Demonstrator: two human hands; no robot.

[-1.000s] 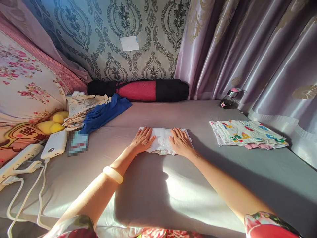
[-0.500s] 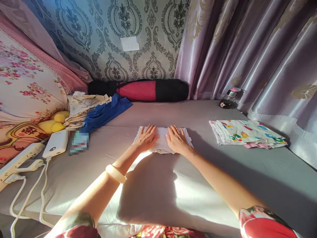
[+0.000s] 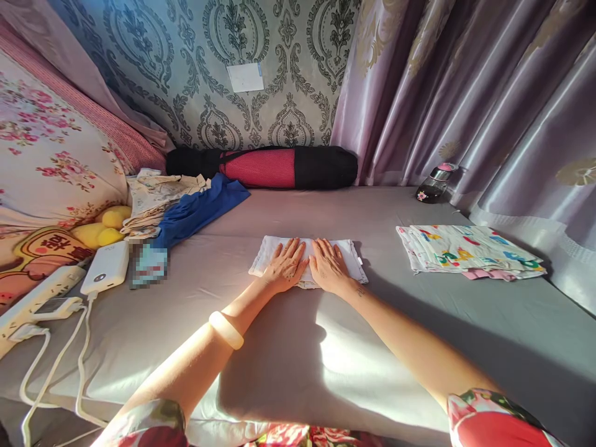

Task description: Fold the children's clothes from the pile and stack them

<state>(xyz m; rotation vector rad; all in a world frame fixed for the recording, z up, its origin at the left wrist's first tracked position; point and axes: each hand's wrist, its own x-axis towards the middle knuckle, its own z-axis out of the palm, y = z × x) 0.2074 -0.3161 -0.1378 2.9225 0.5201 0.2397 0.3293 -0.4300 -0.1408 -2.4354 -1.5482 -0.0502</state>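
A folded white cloth (image 3: 264, 253) lies flat on the grey bed sheet (image 3: 279, 347) in front of me. My left hand (image 3: 287, 266) rests palm down on its middle-left part, fingers stretched out. Beside it, almost touching at the thumbs, my right hand (image 3: 328, 266) lies flat on the middle-right part of the cloth. Both hands are open and grip nothing. The cloth's middle is hidden under them, while its left and right ends show. A pale bangle (image 3: 226, 330) circles my left forearm.
To the right sit folded printed cloths (image 3: 470, 248) and a dark bottle with a pink lid (image 3: 433, 184). Blue clothing (image 3: 200, 208), a white power bank (image 3: 106, 267) and a power strip (image 3: 44, 304) with cables are at left. A black and red roll bag (image 3: 261, 167) lies along the wall.
Both hands have slid inward over the cloth, from near its sides to its middle, and now lie close together. More of the cloth's two ends shows.
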